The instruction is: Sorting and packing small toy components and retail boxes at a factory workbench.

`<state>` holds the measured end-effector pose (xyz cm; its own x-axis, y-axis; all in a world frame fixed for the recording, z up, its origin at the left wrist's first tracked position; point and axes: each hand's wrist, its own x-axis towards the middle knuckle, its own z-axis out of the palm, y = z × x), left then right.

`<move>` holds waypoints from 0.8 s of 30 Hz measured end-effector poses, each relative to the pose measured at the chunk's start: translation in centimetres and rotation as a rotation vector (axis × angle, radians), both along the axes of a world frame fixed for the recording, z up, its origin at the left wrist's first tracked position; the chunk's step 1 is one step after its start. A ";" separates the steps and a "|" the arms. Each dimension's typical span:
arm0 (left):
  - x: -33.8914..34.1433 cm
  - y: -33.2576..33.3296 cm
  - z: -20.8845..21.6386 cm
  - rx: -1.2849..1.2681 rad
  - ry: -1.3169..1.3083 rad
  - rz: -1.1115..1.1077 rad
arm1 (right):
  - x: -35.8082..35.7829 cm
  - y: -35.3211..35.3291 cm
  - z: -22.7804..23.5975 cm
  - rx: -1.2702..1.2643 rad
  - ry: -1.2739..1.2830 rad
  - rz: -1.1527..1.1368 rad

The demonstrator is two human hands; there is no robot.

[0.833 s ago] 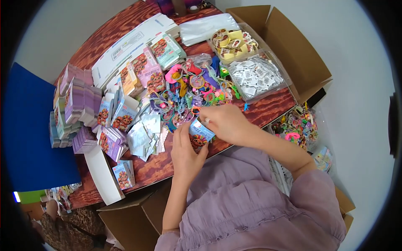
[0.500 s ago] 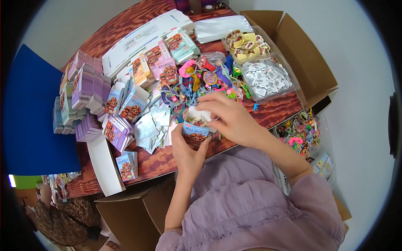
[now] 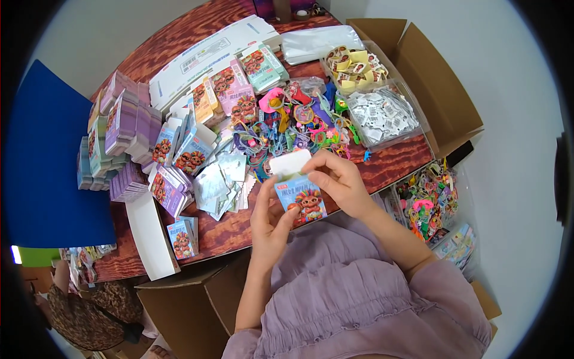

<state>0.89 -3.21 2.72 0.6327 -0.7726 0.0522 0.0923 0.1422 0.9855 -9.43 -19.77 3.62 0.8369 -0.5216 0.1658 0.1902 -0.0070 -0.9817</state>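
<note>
A small blue printed cardboard box (image 3: 306,202) is held upright in front of me, its white top flap (image 3: 290,162) standing open. My left hand (image 3: 267,224) grips the box from the left side, thumb across its printed front. At the upper right edge of the box, the thumb and fingers of my right hand (image 3: 338,182) pinch its rim. What lies inside the box is mostly hidden. Just beyond it spreads a pile of colourful small toys and bands (image 3: 299,122). Shiny cards (image 3: 218,182) lie loose to the left of my hands.
Stacks of purple flat boxes (image 3: 128,128) stand at the left, by a blue panel (image 3: 51,155). A clear tray (image 3: 382,116) of white labels and stickers sits at the right, beside an open brown carton (image 3: 439,84). Another person's patterned clothing (image 3: 81,317) shows at lower left.
The blue box has turned to show its front and come slightly right. My right hand has moved from the flap and opening to the box's right edge.
</note>
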 end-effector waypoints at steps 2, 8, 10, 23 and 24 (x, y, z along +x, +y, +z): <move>0.8 0.3 -0.1 -0.065 0.141 -0.160 | -0.2 -0.4 -1.0 -0.038 0.017 0.057; 1.3 0.4 0.6 0.118 -0.047 -0.150 | 0.2 0.8 0.5 0.246 -0.029 0.006; 1.0 0.5 0.6 0.144 -0.058 -0.116 | 0.1 -0.4 0.2 -0.183 0.033 0.143; 0.9 0.9 -0.3 0.224 -0.054 -0.171 | 0.1 -0.6 -1.8 0.022 0.184 0.122; 0.9 1.1 -0.1 0.228 -0.052 -0.162 | 0.1 -0.7 -1.7 0.025 0.184 0.131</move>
